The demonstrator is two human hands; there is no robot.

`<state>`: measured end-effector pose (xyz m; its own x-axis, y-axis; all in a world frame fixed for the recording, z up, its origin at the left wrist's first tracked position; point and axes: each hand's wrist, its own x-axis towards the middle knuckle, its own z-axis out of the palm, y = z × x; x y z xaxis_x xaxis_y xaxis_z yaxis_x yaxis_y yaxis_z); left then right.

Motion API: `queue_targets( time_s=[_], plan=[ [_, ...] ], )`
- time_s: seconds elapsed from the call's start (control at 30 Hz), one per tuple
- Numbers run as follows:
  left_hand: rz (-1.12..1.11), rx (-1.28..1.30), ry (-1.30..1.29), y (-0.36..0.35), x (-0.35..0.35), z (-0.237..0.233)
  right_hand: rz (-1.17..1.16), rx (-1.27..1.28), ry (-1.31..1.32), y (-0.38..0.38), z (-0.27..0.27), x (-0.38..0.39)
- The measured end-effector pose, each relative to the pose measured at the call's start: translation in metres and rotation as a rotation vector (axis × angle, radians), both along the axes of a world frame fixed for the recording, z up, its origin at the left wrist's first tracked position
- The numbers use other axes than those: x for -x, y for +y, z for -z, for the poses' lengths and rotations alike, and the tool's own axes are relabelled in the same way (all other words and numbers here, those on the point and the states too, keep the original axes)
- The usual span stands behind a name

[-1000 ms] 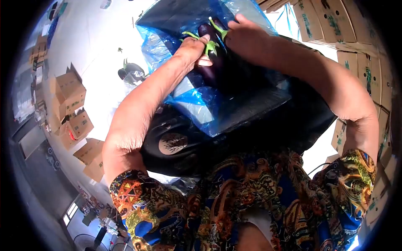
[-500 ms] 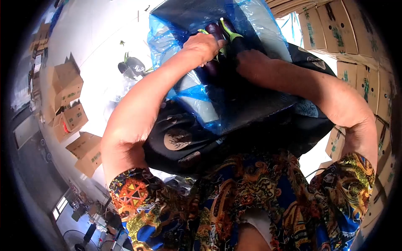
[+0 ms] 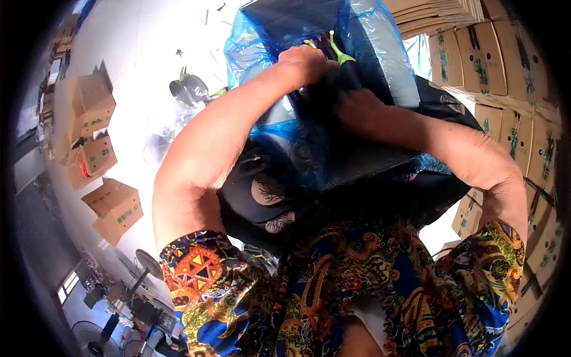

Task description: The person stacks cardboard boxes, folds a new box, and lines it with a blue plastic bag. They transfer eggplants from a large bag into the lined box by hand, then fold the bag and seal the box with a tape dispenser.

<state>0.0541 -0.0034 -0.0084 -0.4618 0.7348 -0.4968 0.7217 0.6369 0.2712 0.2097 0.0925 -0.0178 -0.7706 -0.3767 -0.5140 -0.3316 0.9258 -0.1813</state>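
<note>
Dark purple eggplants lie inside a box lined with blue plastic film. One eggplant has a long green stem pointing away from me. My left hand is closed over another eggplant beside it, and the palm hides most of that one. At the near end of the long-stemmed eggplant, my right hand has its fingers curled in against it; the fingertips are lost in deep shadow. The box rests over the dark patterned cloth on my lap.
Left of the box, more eggplants lie on the pale floor by clear plastic wrap. Open cardboard cartons stand farther left. Stacked cartons line the right side, with flattened cardboard at the back. A fan is at lower left.
The view has shifted slightly. My left hand has moved a little to the right over the eggplants and covers more of them. My right hand stays at the long-stemmed eggplant's near end.
</note>
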Motion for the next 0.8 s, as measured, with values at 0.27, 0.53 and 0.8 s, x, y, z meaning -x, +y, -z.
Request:
queue_targets(
  time_s=[0.27, 0.53, 0.8],
  plan=[
    [0.665, -0.515, 0.279, -0.015, 0.023, -0.039, 0.019, -0.055, -0.196, 0.021, 0.003, 0.033],
    [-0.503, -0.733, -0.716, -0.151, -0.007, -0.072, 0.293, 0.023, -0.290, 0.014, -0.011, 0.033],
    [-1.446, -1.020, -0.929, -0.302, -0.154, 0.125, 0.307, -0.196, -0.369, 0.005, -0.012, 0.043]
  ],
)
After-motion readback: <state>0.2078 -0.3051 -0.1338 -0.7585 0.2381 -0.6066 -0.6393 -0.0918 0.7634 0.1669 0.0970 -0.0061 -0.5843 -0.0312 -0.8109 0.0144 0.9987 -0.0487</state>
